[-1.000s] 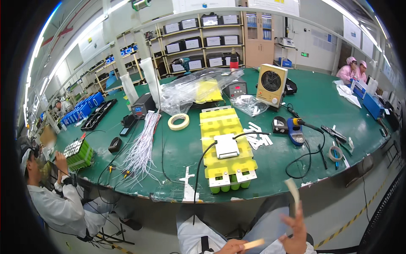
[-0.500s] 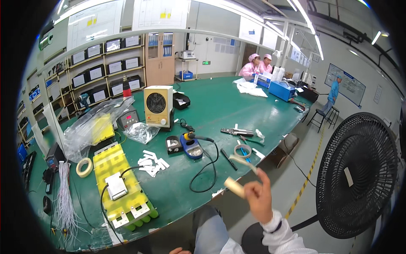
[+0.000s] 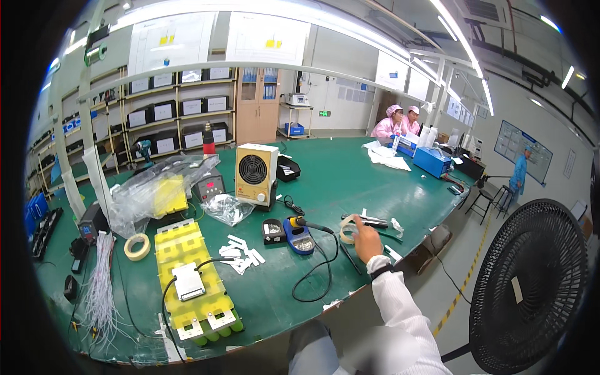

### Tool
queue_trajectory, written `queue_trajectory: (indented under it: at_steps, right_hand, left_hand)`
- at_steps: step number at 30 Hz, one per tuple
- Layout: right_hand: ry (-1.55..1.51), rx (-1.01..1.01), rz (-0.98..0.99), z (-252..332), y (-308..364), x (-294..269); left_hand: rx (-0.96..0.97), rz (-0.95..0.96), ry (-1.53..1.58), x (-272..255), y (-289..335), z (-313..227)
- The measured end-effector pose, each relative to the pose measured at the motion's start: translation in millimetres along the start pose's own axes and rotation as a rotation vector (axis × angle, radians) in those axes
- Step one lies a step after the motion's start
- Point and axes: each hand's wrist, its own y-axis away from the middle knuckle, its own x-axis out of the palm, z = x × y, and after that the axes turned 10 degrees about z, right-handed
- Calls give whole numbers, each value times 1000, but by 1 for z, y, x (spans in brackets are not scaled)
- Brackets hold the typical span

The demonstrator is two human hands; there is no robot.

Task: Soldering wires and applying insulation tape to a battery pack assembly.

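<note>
My right hand [image 3: 367, 242] reaches over the near right edge of the bench, in a white sleeve with a dark band at the wrist. Its thumb and fingers close on a beige roll of tape [image 3: 344, 230], which looks tilted. Beside and behind the hand lie tools with dark handles [image 3: 374, 222], partly hidden by it. A black pen-like rod [image 3: 350, 258] rests just left of the wrist. My left hand is out of view. On the left lies a yellow-topped battery pack [image 3: 215, 284] with green cells and a white cabled box [image 3: 188, 280] on it.
A soldering iron in a blue stand [image 3: 300, 240] has its cable looped on the green bench [image 3: 325, 169]. White strips [image 3: 240, 254], another tape roll [image 3: 137, 247] and an ionizing fan [image 3: 255, 172] stand nearby. A black fan [image 3: 531, 281] is at right. Two people in pink sit at the far end.
My right hand has moved forward over the bench, from in front of its edge to the tools. The left fingertips at the lower edge have left view. The whole view has shifted.
</note>
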Motion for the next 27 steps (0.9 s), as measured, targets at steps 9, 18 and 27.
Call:
queue_trajectory:
  at_steps: [9, 18, 27]
  right_hand:
    - [-748, -224, -265, 134, 142, -146]
    - [-1197, -198, 204, 311, 194, -115]
    - [-1255, -391, 763, 344, 198, -125]
  left_hand:
    - [-73, 160, 31, 71, -17, -57]
    - [445, -186, 601, 57, -48, -66]
    - [1391, -663, -595, 51, -6, -181]
